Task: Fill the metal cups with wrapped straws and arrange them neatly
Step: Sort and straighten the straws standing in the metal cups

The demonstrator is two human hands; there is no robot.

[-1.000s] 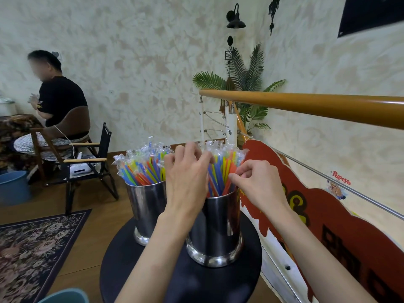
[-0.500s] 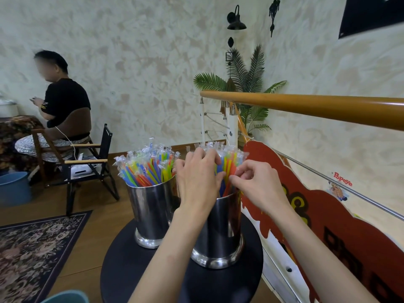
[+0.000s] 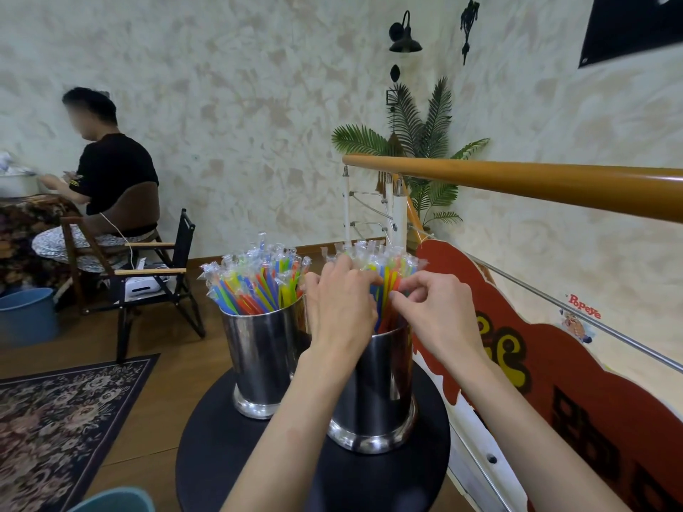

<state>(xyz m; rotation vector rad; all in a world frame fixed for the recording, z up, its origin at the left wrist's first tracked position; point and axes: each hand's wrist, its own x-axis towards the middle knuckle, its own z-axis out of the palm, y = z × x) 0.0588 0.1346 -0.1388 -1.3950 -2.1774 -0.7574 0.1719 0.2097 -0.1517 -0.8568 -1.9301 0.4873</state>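
Observation:
Two shiny metal cups stand on a round black table. The left cup is packed with colourful wrapped straws that fan out to the left. The right cup holds another bunch of wrapped straws. My left hand is over the right cup's near-left side, fingers curled round its straws. My right hand pinches straws at that cup's right side. Both hands hide much of the cup's rim.
A wooden handrail and a red cut-out sign run close along the right. A person sits on a chair at the back left beside a blue bin. A patterned rug lies on the floor.
My left hand has shifted right, from between the two cups onto the right cup's straws, and now meets my right hand. The cups stay in place.

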